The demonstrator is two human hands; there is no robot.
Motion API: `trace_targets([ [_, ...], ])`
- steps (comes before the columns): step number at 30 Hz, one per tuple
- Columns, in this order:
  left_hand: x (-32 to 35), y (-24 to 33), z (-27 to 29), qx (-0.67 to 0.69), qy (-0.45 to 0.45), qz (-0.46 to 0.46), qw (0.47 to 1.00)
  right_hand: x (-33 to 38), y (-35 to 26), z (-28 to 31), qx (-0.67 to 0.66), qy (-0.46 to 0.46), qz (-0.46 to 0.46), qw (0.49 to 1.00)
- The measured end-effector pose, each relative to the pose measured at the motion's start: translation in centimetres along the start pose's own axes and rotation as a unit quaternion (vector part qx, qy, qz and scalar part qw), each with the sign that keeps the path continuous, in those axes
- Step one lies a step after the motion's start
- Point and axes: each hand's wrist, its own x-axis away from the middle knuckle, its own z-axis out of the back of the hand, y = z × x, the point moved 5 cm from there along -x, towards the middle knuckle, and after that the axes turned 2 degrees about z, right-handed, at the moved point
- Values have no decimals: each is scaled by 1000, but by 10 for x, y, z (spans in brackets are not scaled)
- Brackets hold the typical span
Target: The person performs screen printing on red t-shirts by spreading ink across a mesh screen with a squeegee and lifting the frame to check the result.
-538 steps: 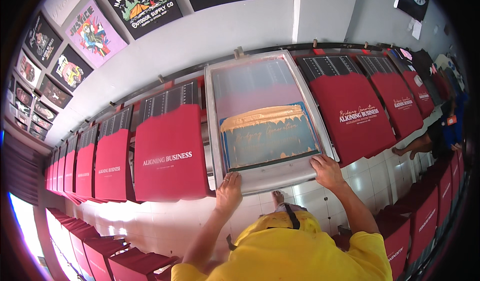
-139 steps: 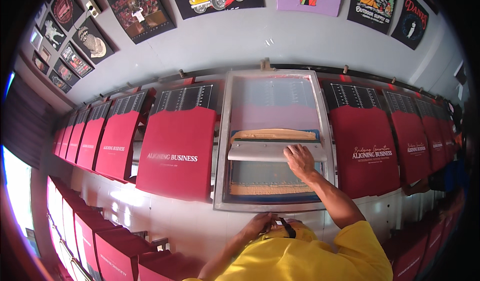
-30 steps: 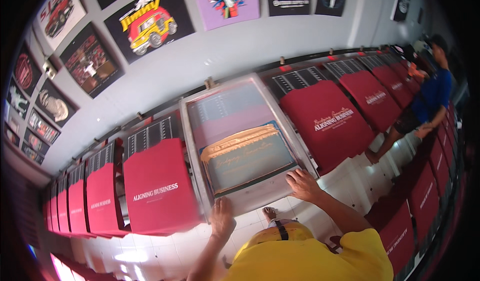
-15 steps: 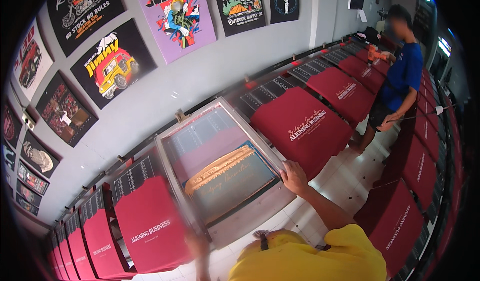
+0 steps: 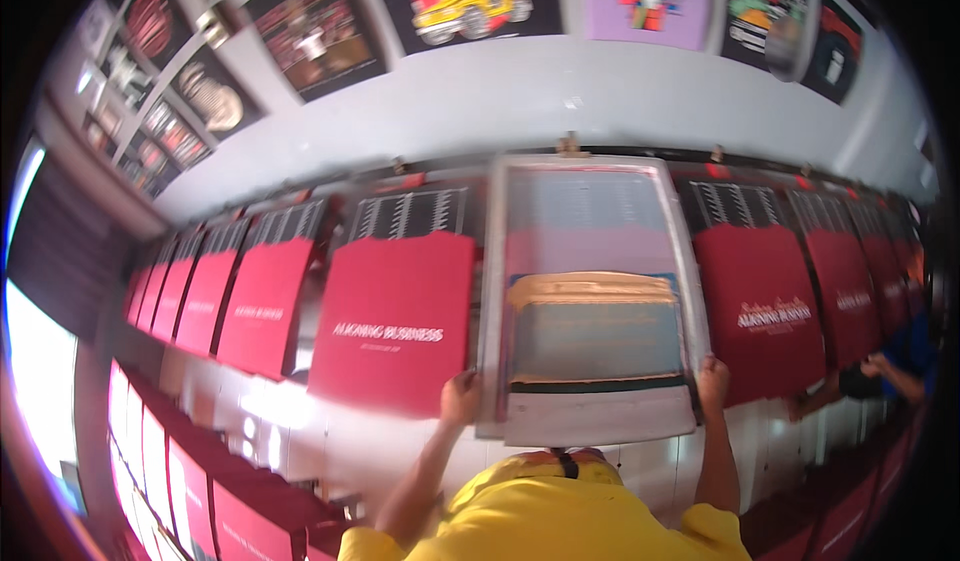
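A screen printing frame (image 5: 600,422) with a pale metal rim lies in front of me, over a board in the row. A thick band of orange-gold ink (image 5: 595,287) crosses its mesh, and a thinner ink line runs nearer to me. My left hand (image 5: 460,398), a little blurred, is closed at the left edge near the front corner. On the opposite edge, my right hand (image 5: 713,386) grips the rim with its fingers curled. Through the mesh the board beneath shows faintly; what lies under the lower part is hidden.
Maroon printed shirts lie on boards on both sides, such as the left shirt (image 5: 392,311) and the right shirt (image 5: 762,306). A rail (image 5: 440,164) runs along the wall behind. Another shirt row (image 5: 250,511) stands at lower left. A co-worker (image 5: 895,371) is at far right.
My view has swung left, so the frame now stands straight ahead. My left hand has come up to the frame's left edge; my right hand stays on the right edge.
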Motion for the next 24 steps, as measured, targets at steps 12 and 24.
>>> trace_targets([
  [12,26,14,82,57,78,-27,995,41,-41,11,-71,60,92,991],
  [24,-26,-121,294,27,97,-16,995,211,-201,-107,-123,-30,-14,992],
])
